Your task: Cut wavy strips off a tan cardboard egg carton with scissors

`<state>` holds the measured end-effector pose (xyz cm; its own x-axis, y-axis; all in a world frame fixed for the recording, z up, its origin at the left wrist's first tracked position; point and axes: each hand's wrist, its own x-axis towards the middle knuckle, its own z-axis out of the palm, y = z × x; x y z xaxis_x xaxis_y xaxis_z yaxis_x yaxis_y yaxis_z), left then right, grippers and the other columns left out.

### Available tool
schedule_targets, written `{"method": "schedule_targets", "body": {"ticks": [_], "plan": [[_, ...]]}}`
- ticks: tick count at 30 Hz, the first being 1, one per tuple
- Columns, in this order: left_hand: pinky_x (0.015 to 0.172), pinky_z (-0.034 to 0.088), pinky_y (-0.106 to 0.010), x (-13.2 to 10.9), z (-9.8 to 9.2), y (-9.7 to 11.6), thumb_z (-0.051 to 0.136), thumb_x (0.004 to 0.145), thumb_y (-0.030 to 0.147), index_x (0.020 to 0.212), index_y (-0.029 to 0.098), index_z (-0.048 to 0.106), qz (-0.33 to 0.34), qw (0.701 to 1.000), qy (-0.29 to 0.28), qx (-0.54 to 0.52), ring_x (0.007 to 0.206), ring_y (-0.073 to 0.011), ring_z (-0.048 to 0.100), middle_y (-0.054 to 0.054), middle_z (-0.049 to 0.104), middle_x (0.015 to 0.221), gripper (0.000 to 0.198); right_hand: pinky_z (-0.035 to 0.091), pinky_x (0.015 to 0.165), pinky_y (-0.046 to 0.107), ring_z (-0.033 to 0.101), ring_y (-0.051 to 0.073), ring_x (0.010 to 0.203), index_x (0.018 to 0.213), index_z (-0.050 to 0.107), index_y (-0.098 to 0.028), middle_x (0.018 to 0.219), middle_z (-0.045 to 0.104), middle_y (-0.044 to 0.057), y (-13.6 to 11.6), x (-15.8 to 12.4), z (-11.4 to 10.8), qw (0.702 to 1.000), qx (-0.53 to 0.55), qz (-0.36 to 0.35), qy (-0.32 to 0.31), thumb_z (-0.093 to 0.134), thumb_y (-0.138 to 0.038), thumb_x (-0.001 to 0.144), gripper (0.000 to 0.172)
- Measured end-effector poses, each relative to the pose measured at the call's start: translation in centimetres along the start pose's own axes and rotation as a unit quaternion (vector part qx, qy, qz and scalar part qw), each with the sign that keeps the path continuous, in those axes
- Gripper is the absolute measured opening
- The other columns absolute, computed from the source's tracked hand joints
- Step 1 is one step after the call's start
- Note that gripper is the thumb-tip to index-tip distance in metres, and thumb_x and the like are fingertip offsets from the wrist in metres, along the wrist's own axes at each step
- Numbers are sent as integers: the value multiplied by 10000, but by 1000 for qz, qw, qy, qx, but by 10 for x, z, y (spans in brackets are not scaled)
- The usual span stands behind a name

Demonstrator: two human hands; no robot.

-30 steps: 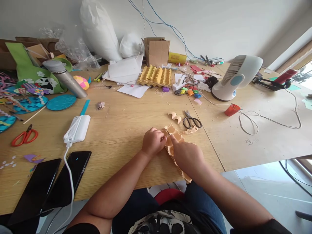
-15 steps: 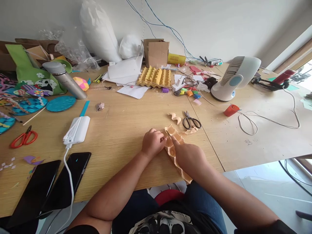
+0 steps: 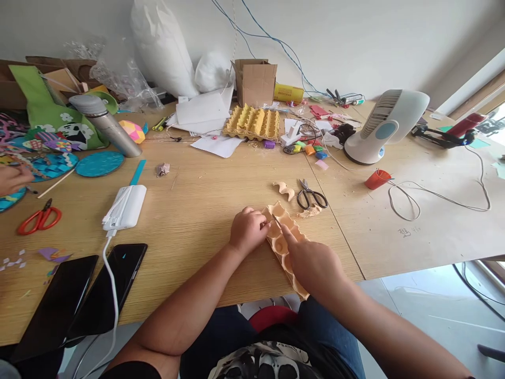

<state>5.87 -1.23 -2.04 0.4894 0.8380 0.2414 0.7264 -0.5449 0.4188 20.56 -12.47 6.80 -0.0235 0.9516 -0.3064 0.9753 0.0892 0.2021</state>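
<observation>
A peach-coloured egg carton piece (image 3: 280,245) lies at a slant near the table's front edge. My left hand (image 3: 249,230) is closed on the carton's left rim, close to its far end. In my right hand (image 3: 315,263) is a slim knife (image 3: 276,219), the index finger stretched along it and its narrow tip over the far cups. The handle is hidden under my palm. Just beyond the carton are a curved torn carton scrap (image 3: 283,190), another scrap (image 3: 310,211) and black-handled scissors (image 3: 311,195).
A yellow egg tray (image 3: 252,123), cardboard box (image 3: 256,84) and papers stand at the back. To the right are a white fan (image 3: 381,129) and red cup (image 3: 377,179). Phones (image 3: 112,287), a power bank (image 3: 125,208) and red-handled scissors (image 3: 39,218) lie left. Another person's hand (image 3: 14,179) shows there.
My right hand has drawn slightly back and right with the knife, its tip shifting along the cups. My left hand keeps its place. Another person's hand has appeared at the left edge.
</observation>
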Motion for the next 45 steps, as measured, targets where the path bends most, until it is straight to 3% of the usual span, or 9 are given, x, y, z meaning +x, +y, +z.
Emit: {"method": "schedule_targets", "body": {"ticks": [7, 13, 22, 28, 38, 45], "plan": [[750, 414, -350, 0, 0, 0, 635, 891, 352, 657, 219, 669, -1, 1000, 0, -7, 862, -226, 553, -54, 693, 751, 271, 472, 509, 283, 738, 231, 676, 1631, 243, -201, 782, 755, 81, 0, 14, 1, 1000, 29, 5, 3, 478, -163, 935, 735], [752, 418, -349, 0, 0, 0, 644, 876, 312, 676, 220, 679, -8, 1000, -2, -7, 869, -223, 552, -41, 705, 765, 223, 485, 526, 287, 737, 229, 685, 1621, 277, -160, 837, 758, 121, 3, -4, 4, 1000, 16, -7, 2, 493, -125, 917, 737], [766, 425, -353, -1, 1, 0, 646, 882, 350, 687, 222, 693, -7, 1000, 0, -12, 888, -234, 561, -53, 711, 777, 238, 501, 553, 282, 732, 219, 677, 1631, 239, -182, 783, 747, 94, 2, 5, 4, 1000, 14, -11, 10, 512, -143, 930, 754], [786, 429, -354, 0, 4, -2, 642, 879, 313, 680, 229, 692, -3, 1000, 6, -16, 893, -231, 557, -52, 702, 770, 222, 496, 546, 267, 738, 208, 696, 1634, 213, -184, 869, 757, 124, 3, -9, -1, 1000, -16, 0, -27, 474, -158, 956, 727], [755, 424, -347, 1, 1, -7, 641, 889, 328, 658, 223, 666, -12, 1000, 15, -15, 883, -232, 558, -44, 705, 744, 255, 483, 560, 258, 748, 219, 726, 1635, 234, -206, 915, 761, 124, 9, -2, 11, 1000, 21, -13, 11, 395, -249, 1024, 633], [764, 433, -345, 2, -1, -7, 648, 882, 306, 632, 221, 643, -10, 1000, 8, -25, 874, -228, 559, -43, 690, 728, 264, 470, 554, 260, 748, 212, 736, 1650, 130, -249, 966, 758, 110, 14, -1, 16, 1000, -5, -21, 9, 456, -159, 970, 760]]}}
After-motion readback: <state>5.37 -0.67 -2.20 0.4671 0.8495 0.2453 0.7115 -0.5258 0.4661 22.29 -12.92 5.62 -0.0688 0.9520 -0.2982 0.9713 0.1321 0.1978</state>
